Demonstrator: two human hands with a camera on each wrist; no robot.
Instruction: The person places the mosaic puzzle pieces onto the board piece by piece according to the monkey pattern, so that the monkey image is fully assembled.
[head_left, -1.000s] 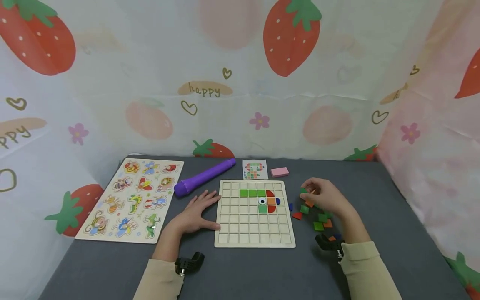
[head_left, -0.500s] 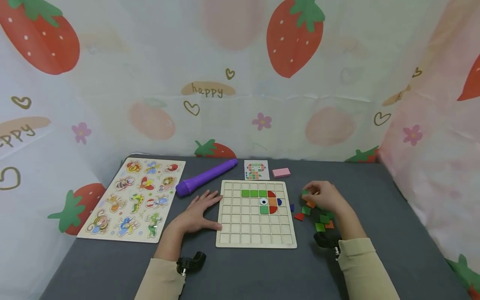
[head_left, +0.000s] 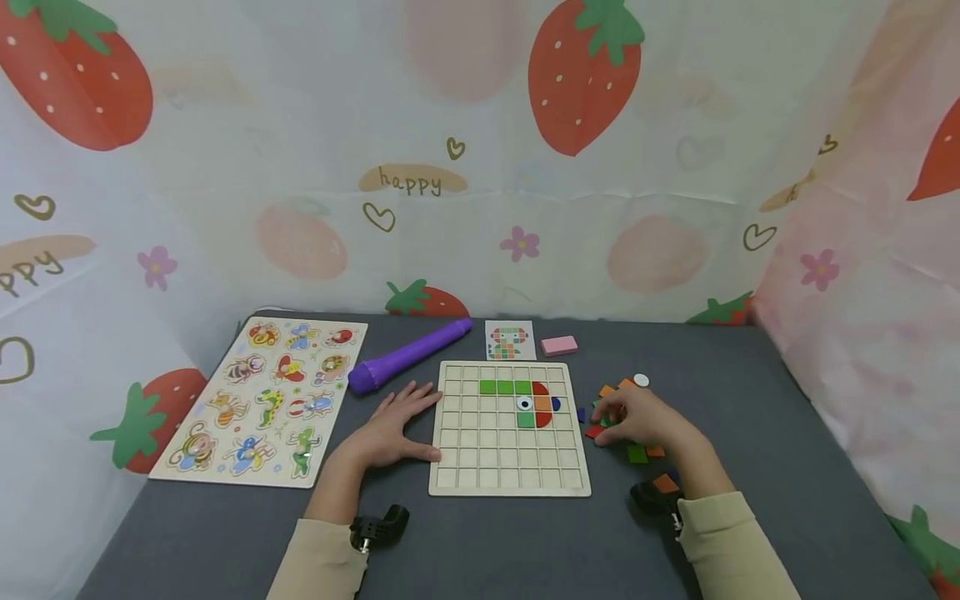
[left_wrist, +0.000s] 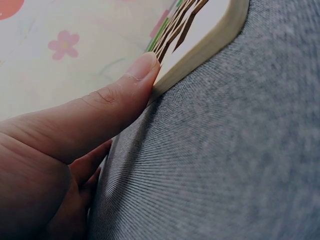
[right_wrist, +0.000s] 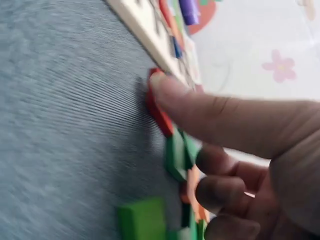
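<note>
The wooden grid board (head_left: 487,475) lies in the middle of the table, with green, red, orange and blue tiles and an eye disc (head_left: 524,403) in its upper right cells. My left hand (head_left: 392,429) rests beside it, fingers spread; in the left wrist view the thumb (left_wrist: 112,102) touches the board's edge (left_wrist: 200,57). Right of the board, my right hand (head_left: 645,418) reaches down among loose tiles. Its thumb (right_wrist: 175,97) and curled fingers pinch a red tile (right_wrist: 159,115); the index finger's contact is hidden in the right wrist view.
Loose green tiles (head_left: 637,454), orange tiles (head_left: 664,483) and a white disc (head_left: 641,380) lie around the right hand. Behind the board are a pattern card (head_left: 511,340), a pink block (head_left: 559,345) and a purple microphone-shaped object (head_left: 408,357). An insect picture board (head_left: 251,400) lies at left.
My right hand has moved from the back of the loose tiles toward the red tile nearer me. The white disc and orange tiles at the back are uncovered. The left hand stays put.
</note>
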